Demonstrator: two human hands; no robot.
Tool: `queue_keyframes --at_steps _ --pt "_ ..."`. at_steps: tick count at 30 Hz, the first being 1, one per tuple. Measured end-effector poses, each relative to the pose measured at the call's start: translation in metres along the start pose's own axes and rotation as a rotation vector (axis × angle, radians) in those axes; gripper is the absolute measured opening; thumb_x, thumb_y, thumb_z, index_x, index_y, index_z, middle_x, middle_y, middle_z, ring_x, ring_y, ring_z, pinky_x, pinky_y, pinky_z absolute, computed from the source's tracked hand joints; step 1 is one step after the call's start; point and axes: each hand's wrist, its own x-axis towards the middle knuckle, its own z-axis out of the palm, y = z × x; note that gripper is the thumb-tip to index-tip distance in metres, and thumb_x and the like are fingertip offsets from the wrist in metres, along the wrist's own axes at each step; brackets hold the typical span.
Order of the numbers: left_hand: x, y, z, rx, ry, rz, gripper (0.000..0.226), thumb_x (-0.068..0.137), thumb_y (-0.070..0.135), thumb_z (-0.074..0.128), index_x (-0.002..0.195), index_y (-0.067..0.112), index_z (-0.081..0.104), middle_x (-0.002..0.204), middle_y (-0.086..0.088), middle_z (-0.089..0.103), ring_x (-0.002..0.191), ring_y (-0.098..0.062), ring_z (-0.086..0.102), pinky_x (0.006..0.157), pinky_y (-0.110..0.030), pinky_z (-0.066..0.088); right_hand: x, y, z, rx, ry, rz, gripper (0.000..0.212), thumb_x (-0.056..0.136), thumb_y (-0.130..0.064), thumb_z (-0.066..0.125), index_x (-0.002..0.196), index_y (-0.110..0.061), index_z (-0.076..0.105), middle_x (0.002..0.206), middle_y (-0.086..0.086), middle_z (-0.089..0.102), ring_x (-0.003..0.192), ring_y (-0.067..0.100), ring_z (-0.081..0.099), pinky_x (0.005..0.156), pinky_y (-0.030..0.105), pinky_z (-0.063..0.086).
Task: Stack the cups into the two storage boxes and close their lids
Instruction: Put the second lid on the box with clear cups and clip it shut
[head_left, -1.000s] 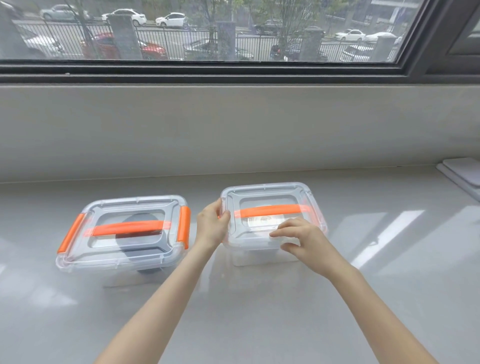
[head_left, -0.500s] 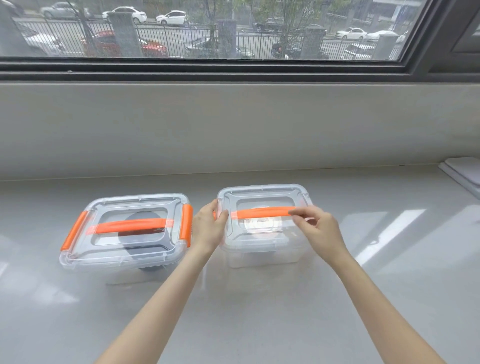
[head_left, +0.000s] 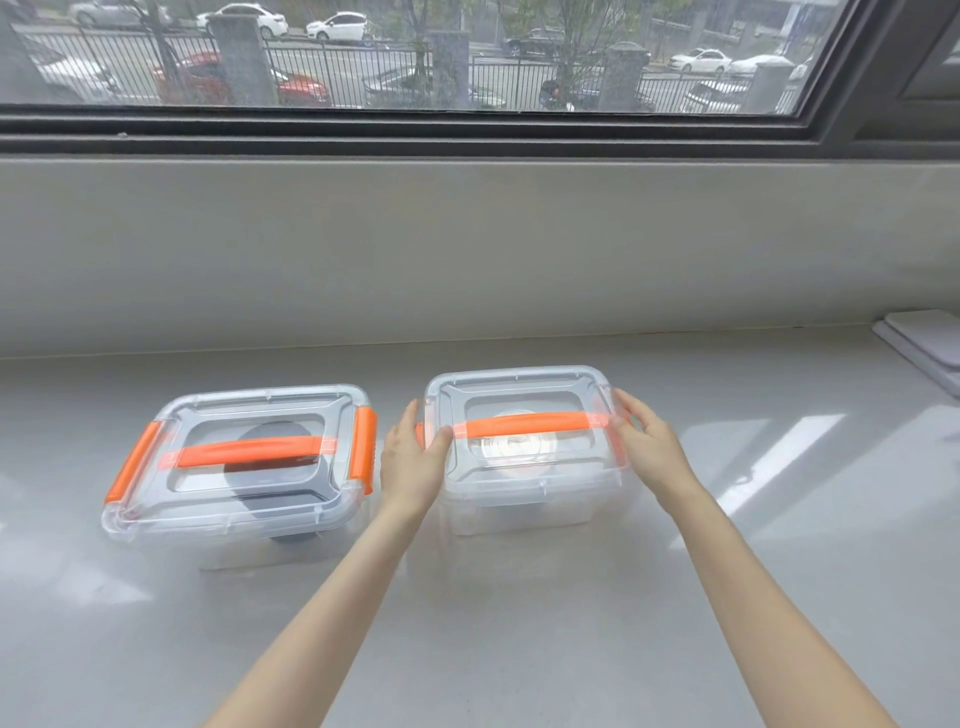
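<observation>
Two clear storage boxes with orange handles stand side by side on the grey counter. The left box (head_left: 244, 467) has its lid on with both orange side latches down; dark cups show through it. The right box (head_left: 524, 447) has its lid on and pale cups show inside. My left hand (head_left: 413, 457) grips the right box's left end, thumb on the lid, covering the orange latch there. My right hand (head_left: 647, 447) presses against the box's right end, fingers over that latch.
A low wall and a window run along the back of the counter (head_left: 519, 649). A white flat slab (head_left: 924, 343) lies at the far right edge. Bright light patches fall on the counter right of the boxes.
My right hand has moved from the front of the right box's lid, over the handle, to its right end. The left hand has stayed at the left end.
</observation>
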Motion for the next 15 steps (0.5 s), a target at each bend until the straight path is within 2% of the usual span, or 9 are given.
queue_keyframes --at_steps 3,5,7,8,9,10,12,14,15 --pt "0.002 -0.001 -0.001 -0.140 0.028 -0.231 0.079 0.081 0.038 0.061 0.142 0.003 0.025 0.149 -0.011 0.036 0.136 -0.026 0.035 0.107 -0.035 0.030 0.003 0.004 -0.003 0.159 0.030 0.197 0.061 0.086 -0.027 0.059 0.138 -0.006 0.034 0.141 0.012 0.042 0.128 0.026 0.043 0.102 0.035 0.036" --pt "0.002 -0.001 -0.004 -0.140 0.057 -0.297 0.074 0.077 0.040 0.066 0.132 -0.002 0.040 0.133 -0.015 0.050 0.127 -0.029 0.046 0.100 -0.036 0.037 0.007 0.013 -0.005 0.223 0.014 0.301 0.071 0.076 -0.036 0.068 0.131 0.000 0.042 0.131 0.015 0.052 0.116 0.031 0.054 0.098 0.041 0.042" --pt "0.003 0.000 -0.007 -0.083 0.069 -0.212 0.037 0.075 0.039 0.068 0.093 0.007 0.063 0.096 -0.011 0.064 0.104 -0.032 0.060 0.085 -0.037 0.045 0.008 0.015 -0.006 0.265 0.006 0.313 0.056 0.075 -0.032 0.070 0.116 0.004 0.056 0.108 0.015 0.064 0.095 0.030 0.061 0.089 0.041 0.047" --pt "0.002 0.002 -0.008 -0.044 0.073 -0.155 0.025 0.075 0.037 0.069 0.071 0.015 0.058 0.076 -0.006 0.061 0.088 -0.032 0.061 0.075 -0.036 0.045 0.008 0.016 -0.007 0.274 0.008 0.292 0.046 0.077 -0.028 0.070 0.110 0.004 0.061 0.099 0.015 0.066 0.088 0.029 0.061 0.086 0.040 0.047" --pt "0.001 0.004 -0.009 -0.006 0.072 -0.099 0.032 0.075 0.034 0.068 0.058 0.017 0.047 0.062 -0.001 0.052 0.073 -0.030 0.055 0.064 -0.034 0.041 0.007 0.015 -0.006 0.279 0.021 0.270 0.040 0.078 -0.025 0.070 0.106 0.002 0.063 0.096 0.014 0.066 0.085 0.027 0.061 0.085 0.039 0.047" --pt "0.000 0.006 -0.009 0.052 0.087 -0.028 0.038 0.076 0.030 0.067 0.054 0.015 0.040 0.053 0.001 0.042 0.065 -0.028 0.046 0.057 -0.033 0.034 0.006 0.014 -0.006 0.284 0.033 0.246 0.036 0.078 -0.023 0.070 0.106 0.001 0.064 0.096 0.013 0.067 0.086 0.026 0.061 0.085 0.037 0.047" --pt "0.000 0.008 -0.009 0.150 0.116 0.097 0.036 0.079 0.022 0.062 0.054 0.011 0.039 0.048 0.000 0.035 0.059 -0.027 0.039 0.054 -0.032 0.028 0.004 0.012 -0.006 0.288 0.059 0.206 0.037 0.079 -0.021 0.070 0.109 -0.001 0.063 0.099 0.012 0.066 0.090 0.024 0.060 0.086 0.036 0.046" --pt "-0.002 0.010 -0.008 0.235 0.124 0.179 0.033 0.082 0.018 0.057 0.055 0.010 0.042 0.049 -0.012 0.045 0.060 -0.036 0.043 0.057 -0.031 0.030 0.003 0.011 -0.005 0.279 0.076 0.188 0.037 0.079 -0.020 0.069 0.111 -0.002 0.061 0.100 0.011 0.064 0.093 0.023 0.058 0.084 0.032 0.043" --pt "-0.002 0.010 -0.007 0.291 0.130 0.214 0.029 0.084 0.017 0.055 0.058 0.007 0.047 0.057 -0.022 0.054 0.066 -0.041 0.050 0.059 -0.033 0.031 0.003 0.011 -0.005 0.274 0.079 0.185 0.038 0.080 -0.019 0.069 0.113 -0.002 0.060 0.101 0.010 0.063 0.094 0.022 0.058 0.084 0.031 0.042"
